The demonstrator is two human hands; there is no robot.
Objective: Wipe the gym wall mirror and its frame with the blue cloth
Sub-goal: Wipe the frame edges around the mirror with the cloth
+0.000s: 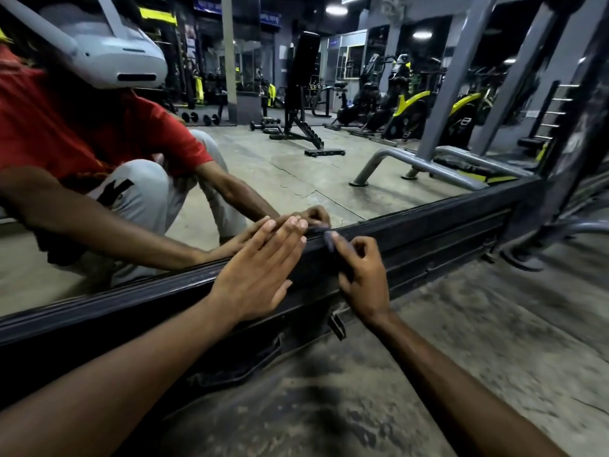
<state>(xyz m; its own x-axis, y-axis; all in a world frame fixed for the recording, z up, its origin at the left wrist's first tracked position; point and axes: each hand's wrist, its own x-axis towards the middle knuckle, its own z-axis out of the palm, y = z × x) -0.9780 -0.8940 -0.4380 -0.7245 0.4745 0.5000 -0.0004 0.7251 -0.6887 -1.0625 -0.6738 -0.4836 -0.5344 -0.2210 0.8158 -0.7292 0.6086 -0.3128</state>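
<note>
The blue cloth (328,239) shows only as a small bunched scrap, pressed onto the upper lip of the dark frame (428,222), right where that lip meets the glass of the mirror (296,159). The right hand (362,278) pinches it between curled fingertips and thumb. This is clearly the nearer hand, since the cloth sits at its tips. Just to the left, the left hand (260,275) lies flat with straight fingers on the frame, its fingertips reaching the glass and holding nothing. The frame's long axis runs low along the floor (461,324), from lower left to upper right. I judge the coming stroke should slide along that line, probably rightward, away from the bracing left hand.
</note>
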